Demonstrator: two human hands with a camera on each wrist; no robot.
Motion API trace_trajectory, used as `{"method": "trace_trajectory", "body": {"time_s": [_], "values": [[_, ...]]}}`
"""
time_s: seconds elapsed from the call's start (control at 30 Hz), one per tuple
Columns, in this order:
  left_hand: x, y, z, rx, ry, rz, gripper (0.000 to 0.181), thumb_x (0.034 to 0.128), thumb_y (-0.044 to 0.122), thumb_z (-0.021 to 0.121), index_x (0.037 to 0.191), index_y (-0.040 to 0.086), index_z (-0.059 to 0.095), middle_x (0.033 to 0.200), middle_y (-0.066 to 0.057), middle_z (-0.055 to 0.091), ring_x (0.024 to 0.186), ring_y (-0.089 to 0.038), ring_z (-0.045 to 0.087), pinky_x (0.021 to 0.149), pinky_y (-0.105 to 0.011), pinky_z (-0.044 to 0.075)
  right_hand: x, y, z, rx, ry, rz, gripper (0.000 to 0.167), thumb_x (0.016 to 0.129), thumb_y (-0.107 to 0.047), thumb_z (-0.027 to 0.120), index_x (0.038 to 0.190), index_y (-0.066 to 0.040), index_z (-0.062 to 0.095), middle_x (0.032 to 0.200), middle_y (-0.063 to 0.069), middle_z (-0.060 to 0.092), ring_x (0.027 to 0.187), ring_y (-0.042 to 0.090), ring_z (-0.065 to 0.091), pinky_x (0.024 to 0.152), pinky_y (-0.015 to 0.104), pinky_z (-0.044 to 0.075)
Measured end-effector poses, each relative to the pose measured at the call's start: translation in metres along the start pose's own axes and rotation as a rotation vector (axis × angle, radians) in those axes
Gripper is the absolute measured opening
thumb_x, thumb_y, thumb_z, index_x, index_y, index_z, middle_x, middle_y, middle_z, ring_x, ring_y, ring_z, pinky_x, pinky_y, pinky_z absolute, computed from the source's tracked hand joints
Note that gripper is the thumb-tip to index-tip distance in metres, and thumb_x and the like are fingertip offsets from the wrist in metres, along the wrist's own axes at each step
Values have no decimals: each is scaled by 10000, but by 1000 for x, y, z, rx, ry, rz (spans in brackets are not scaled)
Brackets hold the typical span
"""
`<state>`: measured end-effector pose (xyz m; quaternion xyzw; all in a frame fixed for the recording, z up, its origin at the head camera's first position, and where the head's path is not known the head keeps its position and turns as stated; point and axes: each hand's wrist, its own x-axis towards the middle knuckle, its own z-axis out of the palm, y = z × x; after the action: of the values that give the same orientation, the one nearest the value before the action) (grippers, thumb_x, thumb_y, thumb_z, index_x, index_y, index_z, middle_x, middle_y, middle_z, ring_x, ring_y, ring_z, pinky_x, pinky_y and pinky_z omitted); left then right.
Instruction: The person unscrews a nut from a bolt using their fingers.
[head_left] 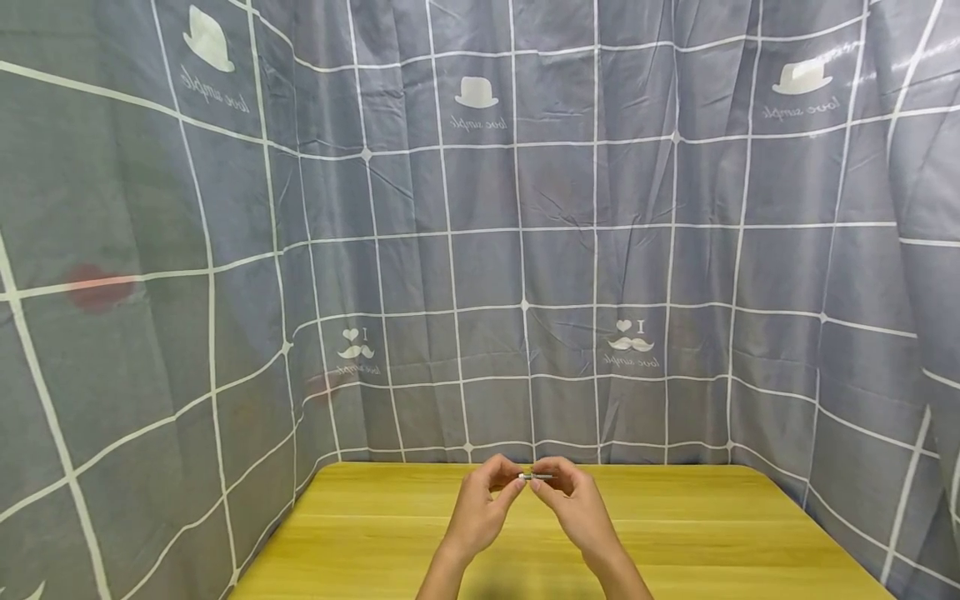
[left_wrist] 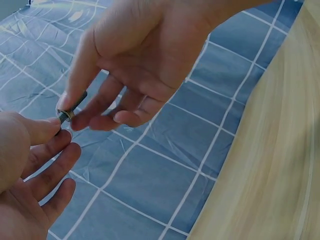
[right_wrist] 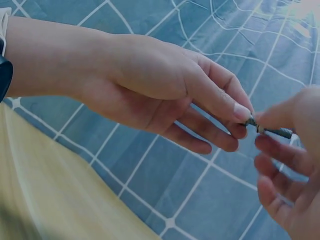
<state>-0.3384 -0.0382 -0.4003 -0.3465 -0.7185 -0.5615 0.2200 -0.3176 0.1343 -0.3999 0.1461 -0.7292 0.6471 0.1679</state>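
Note:
My left hand [head_left: 477, 510] and right hand [head_left: 583, 510] meet above the table, with a small metal threaded rod [head_left: 545, 477] level between their fingertips. In the left wrist view, my left hand [left_wrist: 12, 155] pinches one end of the rod [left_wrist: 80, 100], while the thumb and a finger of my right hand [left_wrist: 145, 55] pinch it near a small ring [left_wrist: 70, 114]. The right wrist view has my left hand [right_wrist: 150, 75] at the left and my right hand [right_wrist: 306, 117] at the ring [right_wrist: 260, 129], with threads [right_wrist: 278, 132] showing beyond it.
Beneath the hands lies a yellow wood-grain table [head_left: 360, 533]. A grey curtain [head_left: 562, 267] with white grid lines hangs behind the table and along both sides. Part of a dark device [right_wrist: 5, 77] sits on my left wrist in the right wrist view.

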Motion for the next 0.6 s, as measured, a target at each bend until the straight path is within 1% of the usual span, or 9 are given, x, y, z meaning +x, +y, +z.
{"method": "trace_trajectory", "body": {"time_s": [0.03,0.1,0.2,0.23,0.27,0.33,0.43,0.53,0.6], "values": [[0,0,0,2,1,-2,57,974,24,701,989,74,679,971,-21,721,901,-189,707,853,-347,564,0,0,0,3,-2,0,274,971,-160,739,1211,-41,683,1143,97,687,1002,247,646,858,409,519],[0,-1,0,3,3,-6,52,976,30,702,991,75,681,966,-21,721,895,-189,705,849,-345,565,0,1,0,2,2,13,294,979,-196,733,1219,-34,679,1105,93,691,969,235,639,823,402,527],[0,-2,0,8,3,-16,54,974,41,708,994,84,683,957,-21,725,879,-182,704,839,-338,566,0,2,0,-7,16,38,256,999,-222,711,1154,-18,707,990,81,696,888,204,614,742,356,516],[0,-3,0,9,3,-17,53,972,37,709,993,79,684,954,-28,726,876,-184,703,835,-339,566,0,2,0,-9,21,38,230,1000,-208,709,1122,-12,715,966,85,691,864,204,602,724,340,511],[0,-3,0,11,3,-17,52,972,35,708,993,76,684,955,-32,726,875,-186,702,833,-340,566,1,2,0,-8,24,33,204,998,-185,709,1102,-10,716,960,90,689,864,204,605,720,330,510],[0,-4,0,11,1,-19,46,971,20,704,982,57,679,955,-53,726,876,-190,702,834,-341,565,1,1,0,0,20,15,181,986,-146,718,1113,-18,711,1014,99,695,895,209,629,738,327,518],[1,-4,-1,8,-2,-15,52,969,-4,696,977,42,673,955,-78,725,876,-209,706,833,-349,567,2,1,1,3,10,5,255,974,-157,736,1193,-36,686,1111,94,690,948,220,650,765,357,529],[1,-5,-1,3,-10,-15,55,967,-12,694,977,37,672,951,-80,729,872,-234,714,833,-351,568,2,2,1,-10,14,36,276,988,-209,725,1194,-28,690,1054,79,694,915,210,633,744,360,520],[1,-5,-1,3,-12,-13,51,962,-19,694,973,25,671,951,-71,731,871,-256,718,832,-355,570,2,2,2,-13,24,56,247,995,-211,716,1146,-15,710,979,71,692,874,200,610,722,346,510]]}}
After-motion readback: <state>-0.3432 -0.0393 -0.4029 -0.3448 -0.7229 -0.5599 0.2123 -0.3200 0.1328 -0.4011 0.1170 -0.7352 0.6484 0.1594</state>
